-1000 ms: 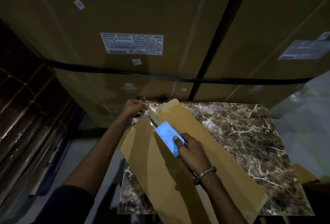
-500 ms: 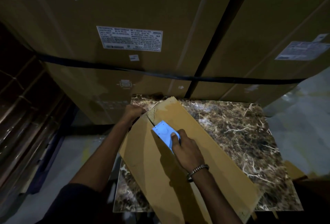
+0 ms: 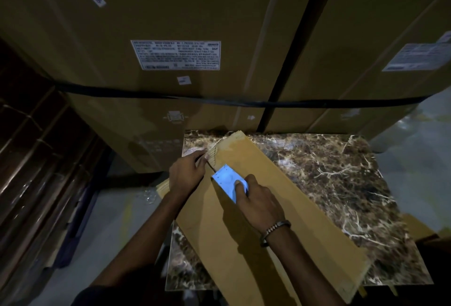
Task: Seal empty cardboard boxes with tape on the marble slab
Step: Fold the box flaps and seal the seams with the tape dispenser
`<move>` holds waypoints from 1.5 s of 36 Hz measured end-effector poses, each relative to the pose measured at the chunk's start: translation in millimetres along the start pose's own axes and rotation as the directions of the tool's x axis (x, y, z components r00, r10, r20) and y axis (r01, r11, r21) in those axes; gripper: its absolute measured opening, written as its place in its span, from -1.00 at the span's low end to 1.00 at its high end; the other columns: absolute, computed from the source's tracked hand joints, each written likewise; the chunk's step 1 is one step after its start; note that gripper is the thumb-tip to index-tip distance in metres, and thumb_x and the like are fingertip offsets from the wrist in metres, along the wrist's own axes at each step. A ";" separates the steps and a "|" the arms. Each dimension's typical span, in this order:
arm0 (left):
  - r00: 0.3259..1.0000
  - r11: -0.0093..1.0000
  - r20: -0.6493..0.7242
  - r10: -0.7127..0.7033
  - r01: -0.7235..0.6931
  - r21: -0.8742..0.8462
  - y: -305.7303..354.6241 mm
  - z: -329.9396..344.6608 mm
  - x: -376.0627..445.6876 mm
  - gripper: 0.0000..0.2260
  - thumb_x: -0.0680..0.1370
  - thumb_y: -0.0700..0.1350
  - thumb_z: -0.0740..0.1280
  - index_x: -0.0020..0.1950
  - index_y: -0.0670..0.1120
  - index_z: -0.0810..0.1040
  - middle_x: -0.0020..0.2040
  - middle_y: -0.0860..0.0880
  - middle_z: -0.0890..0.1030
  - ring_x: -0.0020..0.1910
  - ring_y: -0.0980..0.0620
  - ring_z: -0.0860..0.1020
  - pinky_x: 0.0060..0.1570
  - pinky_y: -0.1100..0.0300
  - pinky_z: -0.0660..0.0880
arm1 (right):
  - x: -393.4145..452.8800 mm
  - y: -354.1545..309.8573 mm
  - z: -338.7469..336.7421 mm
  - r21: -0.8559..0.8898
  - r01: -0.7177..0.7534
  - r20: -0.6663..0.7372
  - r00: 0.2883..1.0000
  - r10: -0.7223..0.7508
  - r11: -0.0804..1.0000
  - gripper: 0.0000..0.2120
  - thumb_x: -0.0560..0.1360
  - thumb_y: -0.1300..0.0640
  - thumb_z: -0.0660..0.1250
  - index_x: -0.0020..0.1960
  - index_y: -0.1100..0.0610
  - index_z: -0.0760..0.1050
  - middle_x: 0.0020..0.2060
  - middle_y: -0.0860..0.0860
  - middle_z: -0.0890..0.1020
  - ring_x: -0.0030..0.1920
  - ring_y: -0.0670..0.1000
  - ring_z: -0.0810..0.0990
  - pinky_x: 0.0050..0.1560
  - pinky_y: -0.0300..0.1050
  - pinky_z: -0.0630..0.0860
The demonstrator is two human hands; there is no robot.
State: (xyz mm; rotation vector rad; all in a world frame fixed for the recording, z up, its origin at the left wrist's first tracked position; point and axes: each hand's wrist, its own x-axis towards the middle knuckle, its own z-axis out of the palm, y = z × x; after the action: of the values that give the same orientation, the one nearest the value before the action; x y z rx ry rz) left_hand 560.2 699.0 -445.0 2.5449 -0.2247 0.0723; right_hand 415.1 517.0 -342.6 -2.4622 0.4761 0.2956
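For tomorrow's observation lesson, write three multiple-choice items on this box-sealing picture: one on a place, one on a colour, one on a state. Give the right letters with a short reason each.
1. Where does the long cardboard box lie?
A. flat on the marble slab
B. on the floor
C. on a shelf

2. What colour is the tape dispenser?
A. red
B. light blue
C. black

3. What is the right hand doing?
A. hanging idle
B. resting flat on the slab
C. gripping the dispenser on the box's seam

Answers:
1. A, since veined marble shows on both sides of the box.
2. B, since its flat face reads pale blue against the brown cardboard.
3. C, since its fingers curl round the dispenser, while the left hand is at the box's far end, where tape shows.
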 end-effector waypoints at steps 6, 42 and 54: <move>1.000 0.998 0.002 -0.024 0.024 0.059 3.0 0.5 3.5 -0.60 0.65 0.28 0.15 0.39 0.25 0.60 0.03 0.02 0.76 0.01 -0.10 0.69 -0.15 0.07 0.59 | 0.2 -4.9 -9.5 -0.034 -0.028 0.074 0.997 0.031 0.999 -0.44 0.69 -0.25 -0.04 0.44 0.13 0.34 0.10 0.12 0.64 -0.06 0.13 0.58 -0.22 -0.07 0.33; 0.855 0.834 0.338 0.394 -0.487 0.261 43.7 19.0 -86.3 -0.47 0.79 0.14 -0.08 0.75 0.04 -0.02 0.74 -0.01 0.00 0.71 0.02 -0.05 0.65 -0.10 0.00 | -55.1 54.6 -34.9 -0.117 -0.098 0.103 0.989 0.110 0.988 -0.58 0.68 -0.18 -0.01 0.24 0.09 0.44 0.12 0.17 0.64 0.09 0.25 0.61 0.01 0.03 0.48; 0.874 0.859 0.359 0.327 -0.433 0.274 54.8 15.6 -92.6 -0.48 0.79 0.17 -0.10 0.74 0.08 -0.02 0.74 0.01 0.00 0.71 0.03 -0.06 0.65 -0.10 -0.01 | -105.0 103.3 -53.4 -0.027 -0.139 0.195 0.971 0.142 0.990 -0.64 0.69 -0.18 0.01 0.09 0.04 0.44 0.04 0.17 0.63 0.13 0.24 0.57 -0.05 0.06 0.43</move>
State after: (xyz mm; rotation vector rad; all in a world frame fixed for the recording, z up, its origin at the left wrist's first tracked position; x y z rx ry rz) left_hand 459.5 658.8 -437.4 2.8131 -0.9202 -0.1376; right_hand 283.3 435.0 -321.2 -2.3846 0.5651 0.5952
